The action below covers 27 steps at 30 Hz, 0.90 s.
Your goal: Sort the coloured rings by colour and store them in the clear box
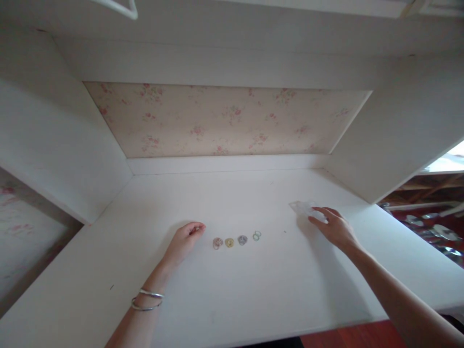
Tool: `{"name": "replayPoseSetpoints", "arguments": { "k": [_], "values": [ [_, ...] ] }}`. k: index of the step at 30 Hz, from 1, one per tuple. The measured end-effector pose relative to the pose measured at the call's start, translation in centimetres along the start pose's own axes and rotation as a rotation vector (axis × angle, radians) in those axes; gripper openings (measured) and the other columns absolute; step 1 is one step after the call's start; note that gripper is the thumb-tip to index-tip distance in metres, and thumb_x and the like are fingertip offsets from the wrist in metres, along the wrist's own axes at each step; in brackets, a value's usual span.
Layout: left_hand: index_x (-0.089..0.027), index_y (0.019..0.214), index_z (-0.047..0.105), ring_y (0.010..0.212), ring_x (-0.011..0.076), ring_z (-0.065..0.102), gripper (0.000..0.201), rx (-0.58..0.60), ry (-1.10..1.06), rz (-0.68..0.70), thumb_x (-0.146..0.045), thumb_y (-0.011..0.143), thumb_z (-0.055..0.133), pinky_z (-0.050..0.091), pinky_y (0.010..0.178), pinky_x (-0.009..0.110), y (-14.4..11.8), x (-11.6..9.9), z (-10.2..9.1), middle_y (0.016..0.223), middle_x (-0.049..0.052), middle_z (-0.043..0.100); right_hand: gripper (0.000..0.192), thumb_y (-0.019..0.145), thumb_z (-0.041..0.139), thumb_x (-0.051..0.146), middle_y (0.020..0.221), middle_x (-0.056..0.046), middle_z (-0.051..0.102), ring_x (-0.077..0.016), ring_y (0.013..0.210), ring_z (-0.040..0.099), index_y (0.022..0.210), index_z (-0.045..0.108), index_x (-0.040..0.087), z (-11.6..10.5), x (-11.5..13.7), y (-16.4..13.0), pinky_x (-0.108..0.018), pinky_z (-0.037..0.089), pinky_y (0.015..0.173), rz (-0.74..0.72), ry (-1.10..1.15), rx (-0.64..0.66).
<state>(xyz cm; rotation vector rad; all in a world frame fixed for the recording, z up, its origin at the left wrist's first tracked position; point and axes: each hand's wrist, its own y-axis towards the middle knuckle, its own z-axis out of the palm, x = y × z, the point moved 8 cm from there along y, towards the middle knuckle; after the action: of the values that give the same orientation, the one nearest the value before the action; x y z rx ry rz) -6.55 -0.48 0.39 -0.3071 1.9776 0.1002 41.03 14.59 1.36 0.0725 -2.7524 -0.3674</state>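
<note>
View from above of a white desk point(253, 290) set in a white alcove with a floral back panel point(224, 118). 2 bare forearms reach onto the desk.

The left hand point(185, 239) rests on the desk left of centre, fingers curled inward with the tips drawn together near the thumb; whether anything is pinched there cannot be told. 2 thin silver bangles point(147, 299) circle the left wrist.

Just to the right of that hand, 4 small rings lie in a slightly rising row, close together but apart: 1 pink ring point(217, 243), 1 yellow ring point(229, 242), 1 purple ring point(242, 239) and 1 green ring point(257, 235). No hand touches them.

The right hand point(331, 224) lies well to the right of the row, palm down, fingers extended and resting on 1 small clear plastic bag point(302, 208), which lies flat on the desk. How firmly the fingers grip it cannot be told.

Beyond the desk's right edge, several blurred metallic objects point(435, 232) sit lower down.
</note>
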Motion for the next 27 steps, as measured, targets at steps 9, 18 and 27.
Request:
{"name": "replayPoseSetpoints", "arguments": {
  "k": [9, 18, 27],
  "values": [
    [-0.015, 0.103, 0.063, 0.071, 0.0137, 0.055, 0.045, 0.046, -0.082, 0.054, -0.046, 0.072, 0.062, 0.043, 0.063, 0.023, 3.5, -2.0, 2.2, 0.089, 0.004, 0.062, 0.035, 0.081, 0.057, 0.043, 0.126, -0.005, 0.053, -0.0216, 0.111, 0.054, 0.114, 0.062, 0.031, 3.3, 18.3, -1.9, -0.037, 0.045, 0.094, -0.486, 0.36, 0.253],
    [-0.017, 0.122, 0.055, 0.118, 0.0254, 0.046, 0.077, 0.082, 0.161, 0.316, -0.041, 0.052, 0.08, 0.036, 0.102, 0.035, 6.3, -2.7, 3.9, 0.129, 0.01, 0.05, 0.052, 0.071, 0.062, 0.014, 0.132, -0.007, 0.047, -0.0214, 0.119, 0.048, 0.121, 0.055, 0.026, 7.8, 26.2, -3.3, -0.039, 0.038, 0.102, -0.712, 0.532, 0.457],
    [-0.02, 0.123, 0.055, 0.12, 0.0266, 0.047, 0.075, 0.103, 0.057, 0.275, -0.033, 0.053, 0.081, 0.035, 0.103, 0.038, 6.8, -1.7, 4.1, 0.131, 0.01, 0.051, 0.058, 0.07, 0.062, 0.01, 0.13, -0.008, 0.048, -0.0207, 0.117, 0.048, 0.125, 0.049, 0.024, 8.4, 29.1, -3.1, -0.039, 0.04, 0.098, -0.744, 0.629, 0.539]
  ]
}}
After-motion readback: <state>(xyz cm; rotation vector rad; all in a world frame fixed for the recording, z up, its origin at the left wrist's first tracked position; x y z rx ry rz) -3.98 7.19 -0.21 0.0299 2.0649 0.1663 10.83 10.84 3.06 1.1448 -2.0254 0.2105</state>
